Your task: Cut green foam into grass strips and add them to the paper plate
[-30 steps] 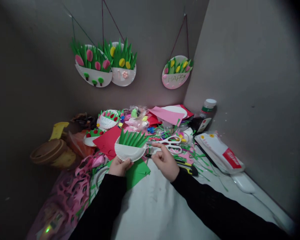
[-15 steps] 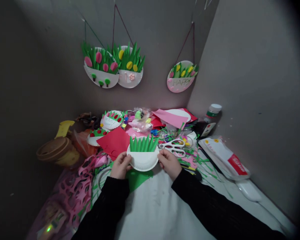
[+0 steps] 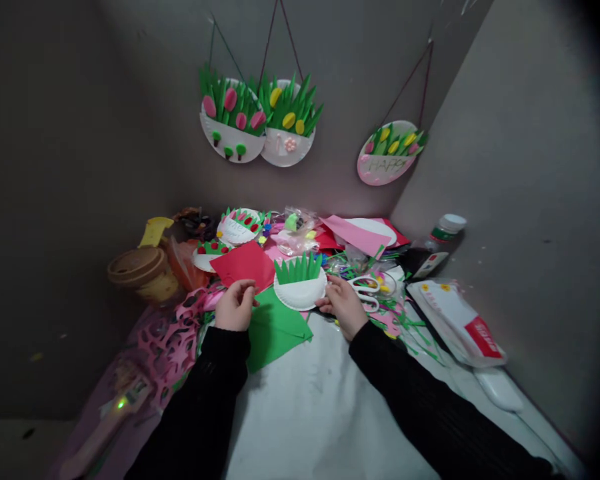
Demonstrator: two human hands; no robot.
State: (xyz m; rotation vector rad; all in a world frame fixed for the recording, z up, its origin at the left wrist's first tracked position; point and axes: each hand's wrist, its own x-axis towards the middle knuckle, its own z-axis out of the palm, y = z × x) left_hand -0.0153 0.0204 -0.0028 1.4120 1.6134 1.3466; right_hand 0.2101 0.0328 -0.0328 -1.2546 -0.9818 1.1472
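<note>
A white paper plate pocket (image 3: 301, 294) with a row of green paper grass blades (image 3: 299, 268) rising from it lies in the middle, on the papers. To its left, my left hand (image 3: 235, 307) is apart from it, loosely curled with thumb and fingers apart and nothing in between. At the plate's right edge is my right hand (image 3: 344, 308), fingers spread; whether a fingertip touches the rim I cannot tell. A green sheet (image 3: 277, 330) lies below the plate, beside my left hand. White-handled scissors (image 3: 367, 293) lie just behind my right hand, partly hidden.
Red sheets (image 3: 245, 265) and a pink sheet (image 3: 355, 235) lie behind. A brown-lidded tub (image 3: 137, 267), pink foam scraps (image 3: 167, 347) and a glue gun (image 3: 107, 413) are left. A bottle (image 3: 445, 230) and a white pack (image 3: 457, 317) stand right. Decorated plates (image 3: 287, 143) hang on the wall.
The plate has been set down farther back, and both hands have let go of it. My left hand has moved away to the left, uncovering more of the green sheet. The view has shifted left.
</note>
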